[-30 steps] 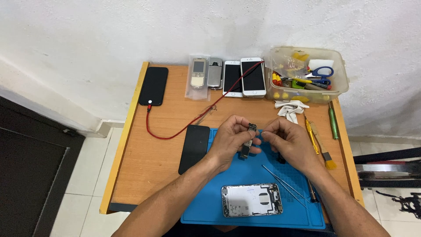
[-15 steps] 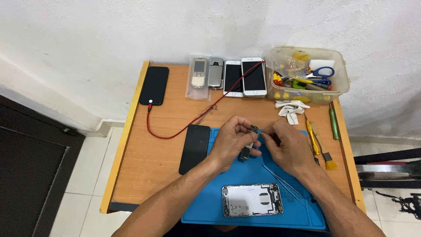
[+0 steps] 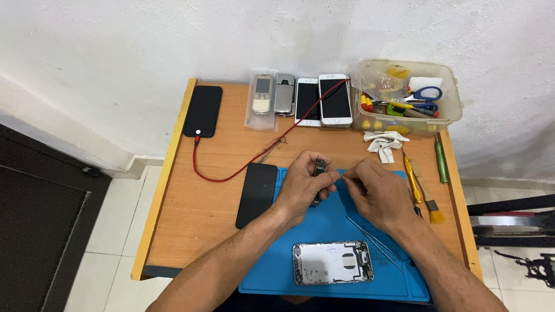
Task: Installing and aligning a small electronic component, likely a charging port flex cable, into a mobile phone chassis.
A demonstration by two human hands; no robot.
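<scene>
a dark phone screen [image 3: 203, 111] lies at the tabletop's far left corner; two white phones with black screens [image 3: 322, 100] sit by the wall, beside a clear plastic bag [image 3: 263, 101]; another black screen [image 3: 256, 194] lies mid-table

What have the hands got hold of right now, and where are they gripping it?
The left hand pinches a small dark elongated circuit part around its lower half. The right hand holds a thin tool to it; its grip is hidden.
</scene>
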